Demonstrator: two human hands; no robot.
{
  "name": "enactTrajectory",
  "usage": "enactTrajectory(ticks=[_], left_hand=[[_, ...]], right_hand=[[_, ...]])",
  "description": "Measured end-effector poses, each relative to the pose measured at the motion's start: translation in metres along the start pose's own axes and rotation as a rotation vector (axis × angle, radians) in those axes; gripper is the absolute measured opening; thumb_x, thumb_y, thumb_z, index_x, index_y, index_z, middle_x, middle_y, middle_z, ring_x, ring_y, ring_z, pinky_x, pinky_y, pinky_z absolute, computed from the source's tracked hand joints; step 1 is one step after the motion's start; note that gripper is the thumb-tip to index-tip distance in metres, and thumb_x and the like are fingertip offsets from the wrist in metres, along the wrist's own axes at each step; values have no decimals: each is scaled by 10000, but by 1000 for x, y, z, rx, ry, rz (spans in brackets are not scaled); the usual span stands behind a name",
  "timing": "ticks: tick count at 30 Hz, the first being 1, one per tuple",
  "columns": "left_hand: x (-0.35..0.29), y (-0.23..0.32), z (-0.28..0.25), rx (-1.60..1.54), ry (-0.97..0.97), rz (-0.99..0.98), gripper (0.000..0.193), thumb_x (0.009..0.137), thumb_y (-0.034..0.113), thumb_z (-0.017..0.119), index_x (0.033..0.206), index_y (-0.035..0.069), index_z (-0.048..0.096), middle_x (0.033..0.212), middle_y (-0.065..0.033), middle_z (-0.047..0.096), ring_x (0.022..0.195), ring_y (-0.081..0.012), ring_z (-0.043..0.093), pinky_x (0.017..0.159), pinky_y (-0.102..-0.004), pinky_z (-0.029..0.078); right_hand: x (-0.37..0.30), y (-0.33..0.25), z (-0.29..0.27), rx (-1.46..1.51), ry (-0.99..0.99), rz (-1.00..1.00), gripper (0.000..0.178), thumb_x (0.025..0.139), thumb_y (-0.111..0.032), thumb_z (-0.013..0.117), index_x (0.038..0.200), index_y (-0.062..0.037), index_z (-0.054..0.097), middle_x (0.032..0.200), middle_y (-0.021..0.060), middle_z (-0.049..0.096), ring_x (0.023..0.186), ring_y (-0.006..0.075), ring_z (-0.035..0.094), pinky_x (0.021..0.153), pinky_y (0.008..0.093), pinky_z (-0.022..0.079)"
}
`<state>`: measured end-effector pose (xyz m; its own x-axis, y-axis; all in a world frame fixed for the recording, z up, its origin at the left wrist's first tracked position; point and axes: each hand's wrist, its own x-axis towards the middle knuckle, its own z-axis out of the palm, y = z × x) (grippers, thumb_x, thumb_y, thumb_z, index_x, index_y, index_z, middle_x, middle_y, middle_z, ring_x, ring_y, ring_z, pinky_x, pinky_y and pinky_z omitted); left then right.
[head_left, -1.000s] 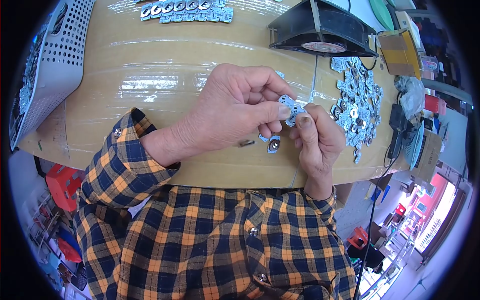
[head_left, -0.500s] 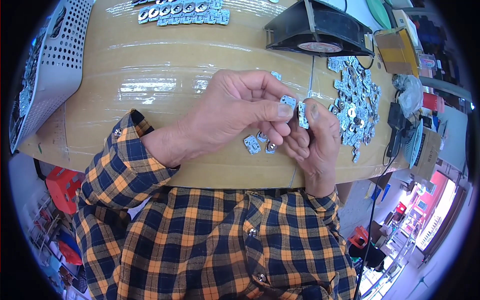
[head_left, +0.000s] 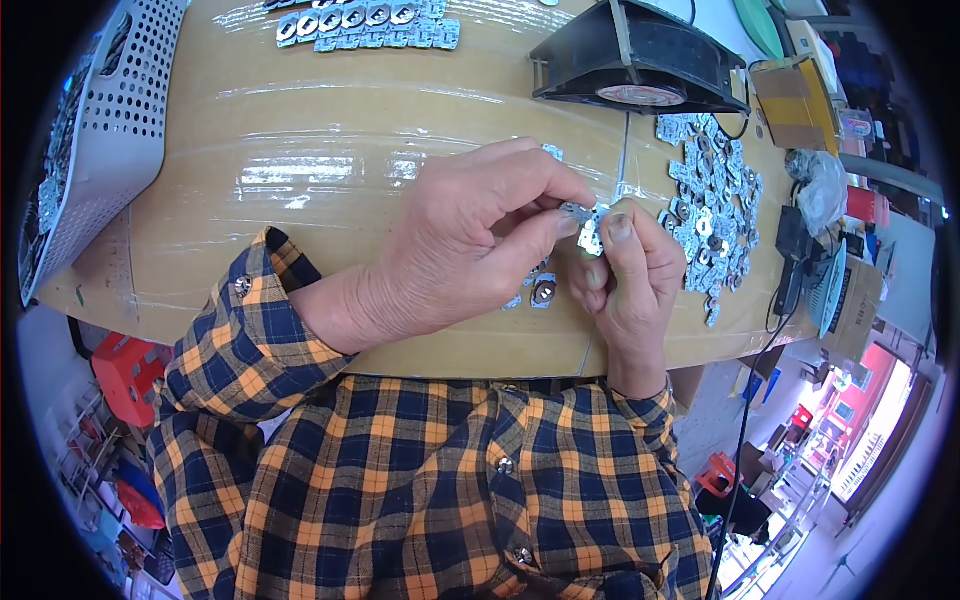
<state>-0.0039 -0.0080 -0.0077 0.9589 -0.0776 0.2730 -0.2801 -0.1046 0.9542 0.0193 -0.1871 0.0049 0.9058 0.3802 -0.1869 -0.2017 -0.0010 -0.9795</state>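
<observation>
Between thumb and fingertips my left hand pinches a small grey metal plate. My right hand is closed on a second metal plate, light silver with small holes. The two pieces meet or overlap at the fingertips; whether they are joined I cannot tell. On the table under my hands lies a loose metal part with a dark round centre, with other pieces partly hidden by my left hand. Another small plate shows just beyond my left knuckles.
A heap of similar metal parts spreads at the right. Rows of parts lie at the far left. A black fan stands at the back, a white perforated basket of parts at the left. A cable hangs down the right side.
My hands have brought the two plates together, and the right one has turned to show its face. My left hand has tilted and now covers more of the loose pieces below.
</observation>
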Motion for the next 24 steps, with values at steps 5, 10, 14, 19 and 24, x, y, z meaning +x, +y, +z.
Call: enactTrajectory(ticks=[5,10,14,19,24], left_hand=[[0,-2,3,-63,49,-9,188,831,-68,622,1010,-14,648,872,-77,636,758,-111,640,661,-215,518],[0,-5,2,-116,50,-12,167,834,-65,622,992,-18,648,852,-66,635,750,-101,631,650,-214,512],[1,2,-5,104,-54,48,137,848,-59,618,976,-23,651,819,-46,636,761,-84,625,662,-202,512],[0,-2,-2,-111,5,-132,158,865,-48,622,1019,-35,650,866,-51,660,778,-83,627,673,-201,520],[4,-2,-5,-389,-9,-305,192,912,-23,587,1096,-61,627,863,-78,671,759,-93,652,665,-205,553]], right_hand=[[0,0,1,-17,25,0,309,1011,-219,470,745,-61,463,528,-28,406,396,37,329,388,197,280],[1,2,1,-30,52,5,311,1010,-224,481,745,-60,470,521,-26,412,398,40,339,384,197,278],[0,1,1,-12,61,1,294,1004,-208,501,753,-55,502,516,-28,422,397,41,346,383,199,269],[4,8,-9,-458,118,-203,258,989,-169,525,771,-33,552,567,-28,466,460,36,383,435,192,290],[2,11,-11,-836,133,-503,237,985,-174,524,822,-13,585,653,-19,526,556,28,440,490,175,324]])
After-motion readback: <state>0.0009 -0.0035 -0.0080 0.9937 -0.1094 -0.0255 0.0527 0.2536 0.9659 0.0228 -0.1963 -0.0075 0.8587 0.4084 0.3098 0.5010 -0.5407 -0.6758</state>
